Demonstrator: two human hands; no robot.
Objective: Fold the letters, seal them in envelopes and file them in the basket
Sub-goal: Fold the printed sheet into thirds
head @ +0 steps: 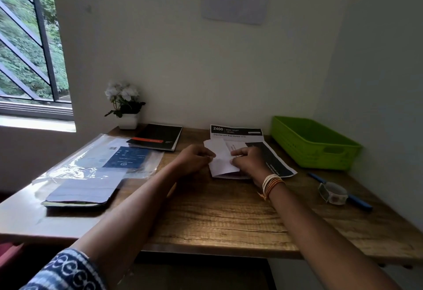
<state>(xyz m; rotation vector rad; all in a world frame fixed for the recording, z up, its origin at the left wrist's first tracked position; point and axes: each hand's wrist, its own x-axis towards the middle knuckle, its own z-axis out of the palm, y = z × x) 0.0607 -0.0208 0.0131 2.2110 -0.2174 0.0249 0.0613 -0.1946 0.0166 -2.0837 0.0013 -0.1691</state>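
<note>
basket (315,145) right of letter (223,159)

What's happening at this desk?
A person sits at a wooden desk working a white paper with both hands. The left hand pinches its left edge and the right hand grips its right side, apparently folding it or fitting it into an envelope. It lies over a printed sheet. The green basket at the back right looks empty. A tape roll and a blue pen wait on the right.

A wooden desk (229,221) stands in a pale-walled corner, daylight entering through a barred window (29,44) at left.
</note>
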